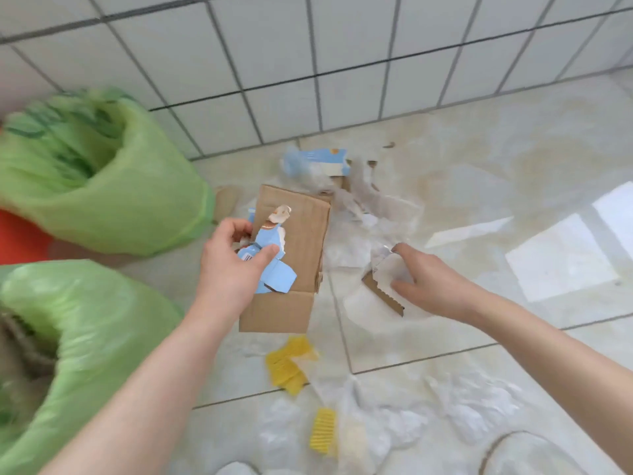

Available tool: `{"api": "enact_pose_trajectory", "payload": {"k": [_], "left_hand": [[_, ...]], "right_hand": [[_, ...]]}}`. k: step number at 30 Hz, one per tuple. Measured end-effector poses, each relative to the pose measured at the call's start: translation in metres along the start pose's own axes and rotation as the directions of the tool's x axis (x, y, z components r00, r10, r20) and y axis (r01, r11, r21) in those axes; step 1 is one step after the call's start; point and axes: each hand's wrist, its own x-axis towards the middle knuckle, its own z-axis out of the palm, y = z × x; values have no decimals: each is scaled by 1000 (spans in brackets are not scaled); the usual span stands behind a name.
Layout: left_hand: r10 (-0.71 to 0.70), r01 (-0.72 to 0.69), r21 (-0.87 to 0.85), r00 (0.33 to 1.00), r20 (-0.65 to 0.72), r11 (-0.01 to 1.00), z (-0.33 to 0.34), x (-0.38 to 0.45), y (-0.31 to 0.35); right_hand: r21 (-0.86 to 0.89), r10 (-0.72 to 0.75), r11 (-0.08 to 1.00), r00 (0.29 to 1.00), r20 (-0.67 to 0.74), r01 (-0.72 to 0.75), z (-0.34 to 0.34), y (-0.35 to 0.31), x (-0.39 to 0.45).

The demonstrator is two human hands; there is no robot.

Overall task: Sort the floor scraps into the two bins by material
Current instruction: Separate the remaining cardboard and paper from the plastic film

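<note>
My left hand (233, 265) grips torn light-blue printed carton pieces (274, 269) above a flat brown cardboard sheet (301, 241) on the floor. My right hand (424, 279) rests on a small white scrap with a brown corrugated edge (383, 296), fingers curled around it. Two bins lined with green bags stand at the left: the far bin (113, 186) and the near bin (92, 320), which shows brown material inside. Yellow corrugated scraps (287, 365) and clear plastic film (472, 402) lie near me. Another blue carton piece (325, 162) lies by the wall.
A white tiled wall (308, 63) bounds the far side. Crumpled clear plastic (373, 207) covers the floor right of the cardboard. An orange object (20, 238) shows between the bins. Bright light patches (561, 258) fall on the right floor tiles.
</note>
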Motion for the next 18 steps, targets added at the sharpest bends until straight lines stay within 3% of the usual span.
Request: {"api": "enact_pose_trajectory", "payload": {"k": [3, 6, 9, 12, 18], "left_hand": [[-125, 98, -179, 981, -145, 979, -51, -16, -15], [-192, 118, -292, 951, -241, 949, -90, -35, -28], [-195, 109, -314, 946, -258, 943, -122, -53, -37], [-172, 51, -333, 923, -345, 942, -155, -68, -40], [-55, -113, -251, 813, -580, 961, -230, -84, -37]], "right_hand": [[-160, -162, 973, 986, 28, 164, 2, -55, 6], [-183, -290, 939, 957, 32, 291, 8, -111, 10], [-208, -432, 881, 902, 15, 426, 13, -162, 7], [-233, -597, 788, 800, -62, 570, 17, -203, 3], [-58, -682, 728, 713, -161, 683, 32, -277, -4]]}}
